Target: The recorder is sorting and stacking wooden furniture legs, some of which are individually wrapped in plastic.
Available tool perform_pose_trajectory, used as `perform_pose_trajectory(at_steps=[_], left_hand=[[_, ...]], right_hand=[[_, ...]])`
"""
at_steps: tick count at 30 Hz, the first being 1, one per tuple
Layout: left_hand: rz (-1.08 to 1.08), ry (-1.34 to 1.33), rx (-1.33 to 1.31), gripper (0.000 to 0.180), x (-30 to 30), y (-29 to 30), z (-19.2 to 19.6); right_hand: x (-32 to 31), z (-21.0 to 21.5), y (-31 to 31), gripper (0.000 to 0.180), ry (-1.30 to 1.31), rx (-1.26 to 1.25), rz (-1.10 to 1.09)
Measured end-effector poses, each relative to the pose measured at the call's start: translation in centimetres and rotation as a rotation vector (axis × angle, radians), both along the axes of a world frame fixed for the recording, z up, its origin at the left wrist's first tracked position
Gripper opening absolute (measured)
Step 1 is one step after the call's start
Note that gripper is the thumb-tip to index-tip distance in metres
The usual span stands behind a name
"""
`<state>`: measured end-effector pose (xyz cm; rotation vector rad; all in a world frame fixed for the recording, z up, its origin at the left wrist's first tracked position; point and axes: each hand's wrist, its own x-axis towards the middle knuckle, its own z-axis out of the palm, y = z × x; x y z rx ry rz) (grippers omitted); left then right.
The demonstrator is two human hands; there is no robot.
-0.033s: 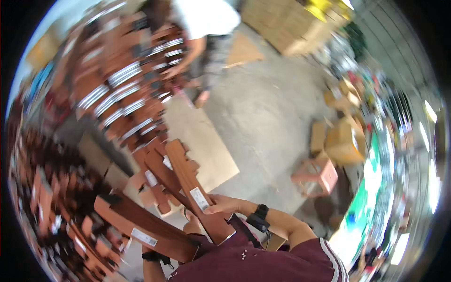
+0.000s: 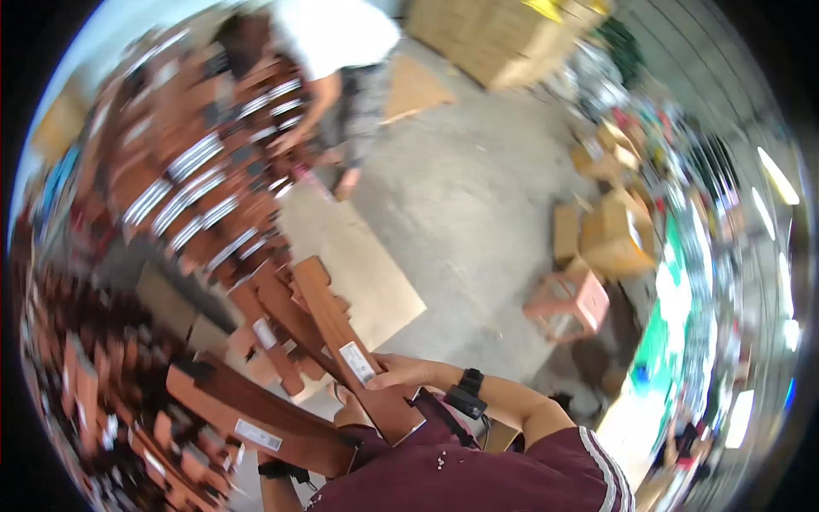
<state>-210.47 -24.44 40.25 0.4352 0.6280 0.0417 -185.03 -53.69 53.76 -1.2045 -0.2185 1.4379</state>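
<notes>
My right hand (image 2: 399,372) grips a long brown wood-grain board (image 2: 321,300) that has a white label, its thumb lying on the top face. The board's near end rests against my maroon shirt. A second, wider brown board (image 2: 299,431), also labelled, slants across to the left. My left forearm, with a black wrist strap (image 2: 280,469), passes beneath this wider board, which hides the left hand and its fingers. Beyond and between the two, other brown pieces (image 2: 275,354) show low down.
Stacked brown boards (image 2: 183,183) fill the left, blurred. A person in a white top (image 2: 337,34) bends over them. A flat tan sheet (image 2: 363,264) lies on the grey floor. Rightward stand a pink stool (image 2: 570,300) and open cartons (image 2: 616,235); large cartons (image 2: 465,38) stand far off.
The surroundings have shifted slightly to the left in view, as my head turns. Both boards and my right hand's grip stay nearly the same.
</notes>
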Motion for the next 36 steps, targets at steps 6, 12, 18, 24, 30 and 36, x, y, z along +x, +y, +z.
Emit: perform_pose_trajectory(at_steps=[6,12,18,24,30,36], left_hand=[[-0.347,-0.055,0.044,0.058,12.6,-6.7,4.4],[-0.72,-0.064,0.03,0.056,22.5,-22.6,6.0],[-1.128,-0.093,-0.037,0.055,30.1,-41.3,7.4],[-1.522,-0.147,-0.091,0.053,37.0,-60.0,8.7],[-1.894,-0.171,-0.148,0.052,41.8,-80.3,8.4],[-2.217,-0.127,-0.209,0.051,43.7,-102.2,5.8]], right_hand=[[-1.5,3.0,-13.7,0.105,-0.248,-0.023,-0.254],[-3.9,5.2,-28.2,0.101,-0.314,0.027,-0.525],[-6.4,6.2,-42.5,0.105,-0.301,-0.016,-0.912],[-10.4,7.1,-53.3,0.097,-0.214,-0.056,-1.293],[-13.2,6.5,-62.7,0.09,-0.217,-0.04,-1.729],[-11.4,4.7,-75.3,0.084,-0.345,-0.175,-1.945]])
